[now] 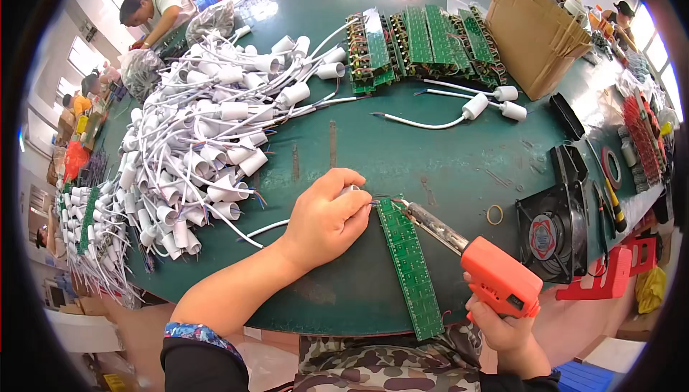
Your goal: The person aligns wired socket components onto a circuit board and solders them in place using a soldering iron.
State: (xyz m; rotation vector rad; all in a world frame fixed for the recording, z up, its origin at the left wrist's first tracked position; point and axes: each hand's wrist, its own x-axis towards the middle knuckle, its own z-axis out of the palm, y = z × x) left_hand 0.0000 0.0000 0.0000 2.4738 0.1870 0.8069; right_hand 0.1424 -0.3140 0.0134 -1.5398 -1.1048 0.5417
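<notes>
A long, narrow green circuit board (410,270) lies lengthwise in front of me, its near end at the table edge. At its far end, my left hand (329,216) is closed on a white cable (269,229), which runs in from the left; thin wires show between the fingertips and the board. A small pale item peeks out among the fingers, too hidden to name. My right hand (499,320) grips the handle of a red soldering gun (501,277). Its metal tip reaches the board's far end, close to my left fingertips.
White lamp holders with cables (215,126) form a large heap at left. Stacked circuit boards (430,44) stand behind, beside a cardboard box (535,40). Three lamp holders (475,107) lie nearer. At right are a black fan (551,234), tape (611,168) and a screwdriver (614,205). Other people work farther off.
</notes>
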